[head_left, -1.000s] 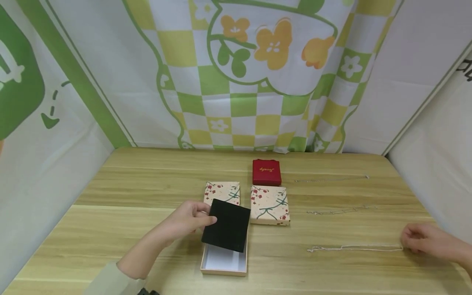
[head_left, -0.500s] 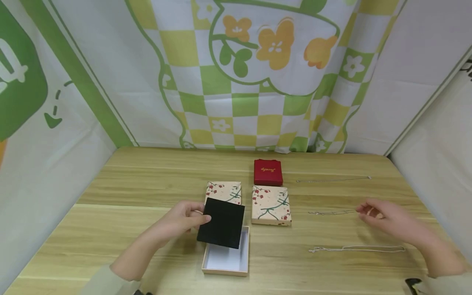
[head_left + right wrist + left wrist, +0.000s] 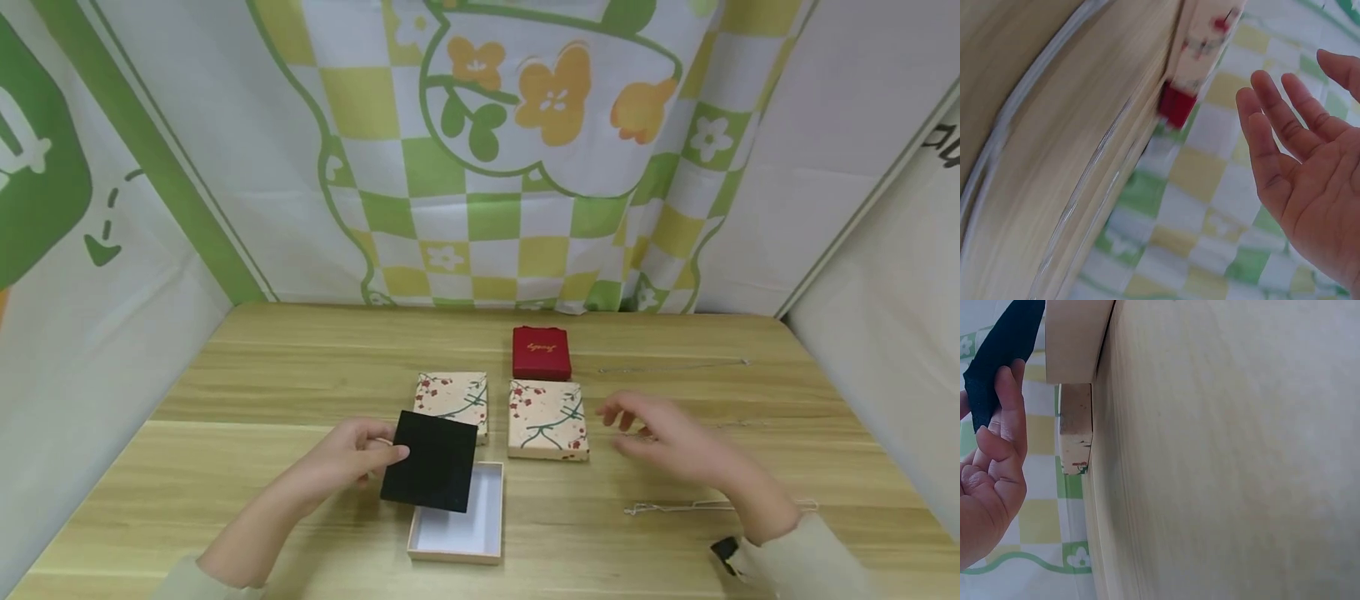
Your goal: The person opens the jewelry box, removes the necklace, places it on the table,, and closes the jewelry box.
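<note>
Between thumb and fingers, my left hand (image 3: 356,457) pinches a flat black square pad (image 3: 433,462) by its left edge. The pad hangs tilted over an open box base (image 3: 480,533) with a pale inside, hiding part of it. In the left wrist view the dark pad (image 3: 1004,353) shows edge-on in the fingers. My right hand (image 3: 667,433) is in the air just right of a flowered box (image 3: 547,421), its fingers loosely bent and holding nothing. The right wrist view shows that same hand (image 3: 1310,156) with fingers spread. Beneath it a thin silver chain (image 3: 742,424) is partly covered.
A second flowered box piece (image 3: 452,396) lies behind the pad. Farther back is a red box (image 3: 542,352) with gold lettering. Another thin chain (image 3: 675,367) lies at the back right, and a thicker silver chain (image 3: 675,507) nearer the front. A patterned curtain (image 3: 517,233) hangs behind the table.
My right hand has come from the right end of the front chain, past the middle chain, leftward to beside the flowered box. The left hand has shifted the black pad slightly left.
</note>
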The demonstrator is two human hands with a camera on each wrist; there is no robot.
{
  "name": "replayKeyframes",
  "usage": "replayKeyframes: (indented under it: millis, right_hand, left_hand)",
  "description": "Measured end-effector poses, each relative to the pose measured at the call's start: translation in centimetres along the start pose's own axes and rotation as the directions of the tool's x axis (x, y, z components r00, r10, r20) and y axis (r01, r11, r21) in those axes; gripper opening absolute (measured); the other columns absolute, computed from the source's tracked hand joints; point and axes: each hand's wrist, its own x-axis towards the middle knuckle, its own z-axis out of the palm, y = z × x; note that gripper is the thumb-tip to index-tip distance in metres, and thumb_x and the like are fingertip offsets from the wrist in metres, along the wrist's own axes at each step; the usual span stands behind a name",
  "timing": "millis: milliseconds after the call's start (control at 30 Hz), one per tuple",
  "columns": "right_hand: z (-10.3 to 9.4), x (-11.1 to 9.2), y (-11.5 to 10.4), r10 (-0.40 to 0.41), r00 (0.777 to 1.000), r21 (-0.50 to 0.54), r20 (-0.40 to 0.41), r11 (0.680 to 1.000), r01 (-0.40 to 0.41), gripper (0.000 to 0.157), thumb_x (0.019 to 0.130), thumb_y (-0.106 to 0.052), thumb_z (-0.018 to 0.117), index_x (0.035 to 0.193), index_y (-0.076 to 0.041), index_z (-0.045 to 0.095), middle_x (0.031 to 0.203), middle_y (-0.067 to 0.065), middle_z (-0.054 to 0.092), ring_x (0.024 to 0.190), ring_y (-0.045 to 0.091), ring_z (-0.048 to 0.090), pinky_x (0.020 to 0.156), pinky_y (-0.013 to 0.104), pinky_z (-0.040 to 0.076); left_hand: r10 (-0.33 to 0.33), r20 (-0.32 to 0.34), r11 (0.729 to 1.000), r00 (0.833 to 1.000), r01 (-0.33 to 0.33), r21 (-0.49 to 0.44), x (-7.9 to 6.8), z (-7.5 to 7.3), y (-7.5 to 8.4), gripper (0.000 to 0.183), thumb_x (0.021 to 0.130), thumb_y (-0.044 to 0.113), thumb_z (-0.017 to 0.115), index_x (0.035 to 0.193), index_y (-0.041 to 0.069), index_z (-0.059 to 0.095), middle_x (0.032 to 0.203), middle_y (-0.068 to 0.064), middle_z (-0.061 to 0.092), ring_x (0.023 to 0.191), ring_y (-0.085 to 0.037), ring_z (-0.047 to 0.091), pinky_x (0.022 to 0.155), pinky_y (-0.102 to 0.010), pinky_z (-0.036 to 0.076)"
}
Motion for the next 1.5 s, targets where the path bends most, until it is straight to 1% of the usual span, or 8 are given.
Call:
replayKeyframes:
  millis: [200,400,633,833,1000,1200,1300,1500]
  right_hand:
    - [1.8,1.6,-3.0,0.014,0.997,0.055,0.076,0.998,-0.018,0.034,0.09,-0.021,0.06,0.121,-0.013,0.052,0.11,-0.001,0.059,0.093,0.016,0.057,0.079,0.031,0.05]
    - [3.8,2.7,-5.1,-0.015,0.988,0.066,0.153,0.998,0.005,0.048,0.087,-0.027,0.064,0.128,-0.015,0.044,0.122,0.0,0.054,0.102,0.016,0.056,0.089,0.035,0.047]
    - [6.0,3.5,-6.5,-0.002,0.98,0.044,0.198,0.999,-0.007,0.055,0.085,-0.03,0.065,0.131,-0.015,0.04,0.127,0.002,0.052,0.114,0.017,0.051,0.098,0.035,0.042]
    - [7.7,3.7,-7.4,0.01,0.971,-0.009,0.239,1.0,-0.008,0.087,0.079,-0.051,0.066,0.142,-0.007,0.027,0.141,0.007,0.04,0.128,0.019,0.04,0.106,0.04,0.034]
    - [8.5,3.7,-8.0,0.089,0.951,-0.029,0.296,0.996,-0.084,0.103,0.073,-0.064,0.063,0.145,-0.005,0.019,0.144,0.008,0.033,0.131,0.019,0.034,0.107,0.041,0.032]
    - [9.4,3.6,-8.9,0.12,0.949,-0.099,0.29,0.991,-0.096,0.117,0.064,-0.07,0.065,0.146,-0.003,0.015,0.148,0.013,0.025,0.135,0.029,0.027,0.107,0.046,0.029]
    - [9.8,3.7,-9.2,0.136,0.95,-0.138,0.281,0.985,-0.1,0.121,0.059,-0.071,0.067,0.146,-0.004,0.015,0.148,0.013,0.025,0.137,0.034,0.024,0.108,0.049,0.028]
    - [10.2,3.8,-9.4,0.138,0.955,-0.172,0.263,0.981,-0.095,0.112,0.061,-0.06,0.076,0.142,-0.004,0.023,0.136,0.007,0.035,0.128,0.026,0.033,0.106,0.042,0.033]
  left_hand:
    - [0.003,-0.015,1.0,1.0,-0.003,0.016,-0.4,-0.4,-0.4,0.027,0.086,0.032,0.062,0.086,0.005,0.057,0.065,0.003,0.038,0.06,-0.01,0.038,0.056,-0.024,0.038]
    - [-0.008,-0.038,1.0,0.999,0.009,0.019,-1.0,-0.9,-1.0,0.035,0.087,0.033,0.062,0.072,0.006,0.044,0.062,0.001,0.038,0.056,-0.011,0.038,0.056,-0.024,0.038]
    - [-0.016,-0.035,1.0,0.999,0.017,0.014,-1.2,-1.1,-1.3,0.035,0.087,0.034,0.061,0.072,0.007,0.044,0.063,0.001,0.041,0.056,-0.009,0.04,0.055,-0.023,0.039]
    - [-0.03,-0.038,1.0,0.999,0.03,0.009,-1.3,-1.2,-1.4,0.03,0.087,0.032,0.061,0.074,0.008,0.048,0.063,0.004,0.038,0.055,-0.01,0.038,0.053,-0.024,0.038]
    - [-0.031,-0.017,0.999,0.999,0.031,-0.015,-1.2,-0.9,-1.4,0.03,0.087,0.03,0.061,0.072,0.008,0.046,0.06,0.004,0.037,0.055,-0.009,0.039,0.052,-0.024,0.036]
    - [-0.038,-0.012,0.999,0.999,0.037,-0.021,-1.1,-0.8,-1.4,0.026,0.087,0.03,0.061,0.083,0.004,0.056,0.062,0.002,0.044,0.059,-0.012,0.045,0.053,-0.024,0.038]
    - [-0.03,-0.013,1.0,0.999,0.03,-0.005,-1.1,-0.8,-1.3,0.029,0.087,0.03,0.06,0.077,0.005,0.052,0.061,0.002,0.043,0.058,-0.011,0.045,0.052,-0.025,0.037]
    - [0.009,-0.008,1.0,1.0,-0.009,0.021,-0.8,-0.7,-0.9,0.039,0.088,0.031,0.06,0.07,0.004,0.04,0.06,0.001,0.038,0.055,-0.009,0.04,0.05,-0.025,0.036]
